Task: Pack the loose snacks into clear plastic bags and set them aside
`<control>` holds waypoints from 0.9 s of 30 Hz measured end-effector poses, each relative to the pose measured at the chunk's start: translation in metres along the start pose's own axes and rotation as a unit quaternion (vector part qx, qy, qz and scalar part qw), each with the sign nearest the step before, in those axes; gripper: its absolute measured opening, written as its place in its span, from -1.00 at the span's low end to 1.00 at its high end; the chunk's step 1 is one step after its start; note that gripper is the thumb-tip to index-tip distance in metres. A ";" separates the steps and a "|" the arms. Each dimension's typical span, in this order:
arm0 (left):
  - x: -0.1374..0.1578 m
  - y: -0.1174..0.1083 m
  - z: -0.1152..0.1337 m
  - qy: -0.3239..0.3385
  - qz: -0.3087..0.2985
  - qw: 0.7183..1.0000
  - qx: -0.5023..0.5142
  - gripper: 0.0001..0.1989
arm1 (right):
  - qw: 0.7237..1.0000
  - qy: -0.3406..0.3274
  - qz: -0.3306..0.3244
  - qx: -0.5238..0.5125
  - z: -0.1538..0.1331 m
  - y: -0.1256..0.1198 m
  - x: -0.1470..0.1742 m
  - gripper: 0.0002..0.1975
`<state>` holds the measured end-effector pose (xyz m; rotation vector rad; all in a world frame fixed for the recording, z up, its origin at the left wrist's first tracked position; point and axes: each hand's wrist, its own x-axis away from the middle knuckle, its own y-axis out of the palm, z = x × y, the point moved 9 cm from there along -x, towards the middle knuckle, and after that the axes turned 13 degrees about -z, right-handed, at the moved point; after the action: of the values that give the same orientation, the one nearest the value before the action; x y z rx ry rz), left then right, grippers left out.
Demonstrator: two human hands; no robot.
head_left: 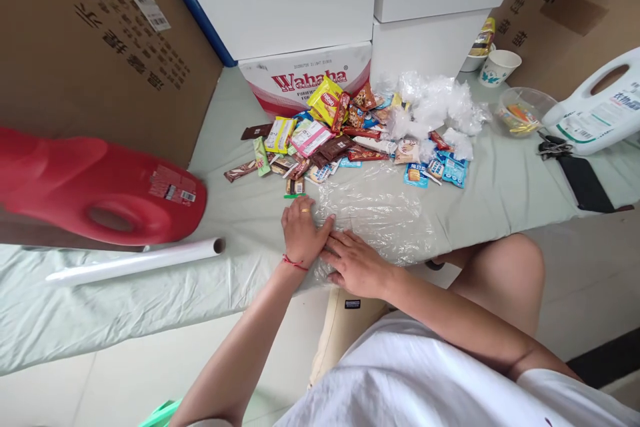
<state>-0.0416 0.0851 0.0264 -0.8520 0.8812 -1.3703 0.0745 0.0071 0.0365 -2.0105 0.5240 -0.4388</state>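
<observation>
A red jug [65, 177], a white roll [140, 261], a heap of snack packets [313, 139], crumpled clear plastic [427, 103], a clear bowl [544, 105], a black phone [585, 183] and a white jug [595, 110] lined the table [240, 213] from left to right, the heap crowding the far side. Green cloth showed between the roll and the left hand [303, 233], and the near edge ran right by the right hand [360, 265]. Fingers forward on the left, leftward on the right, both hands lay flat and close together, gripping nothing, on the near-left part of a clear film sheet [385, 207] spread before the packets.
</observation>
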 end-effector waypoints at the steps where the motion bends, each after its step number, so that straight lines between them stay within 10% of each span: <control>1: -0.001 0.000 0.000 -0.015 0.003 1.000 -0.012 -0.56 | 1.000 0.004 0.005 -0.004 0.000 0.003 0.002 -0.44; 12: -0.014 -0.010 -0.032 -0.124 0.046 0.987 0.092 -0.71 | 0.999 0.016 0.033 0.021 0.002 0.011 0.009 -0.51; 18: -0.003 -0.051 -0.035 -0.206 0.160 0.957 0.124 -0.90 | 0.999 0.018 0.030 0.014 0.002 0.009 0.010 -0.50; 21: 0.011 -0.053 0.001 -0.151 0.141 0.966 0.157 -0.97 | 0.999 0.018 0.034 0.013 0.002 0.009 0.010 -0.51; 27: -0.003 0.007 0.088 0.106 -0.082 0.989 0.060 -0.78 | 1.000 0.020 0.019 -0.009 0.006 0.014 0.007 -0.61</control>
<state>0.0401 0.0882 0.0590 -0.7074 0.8955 -1.6638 0.0807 0.0016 0.0223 -2.0093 0.5930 -0.4533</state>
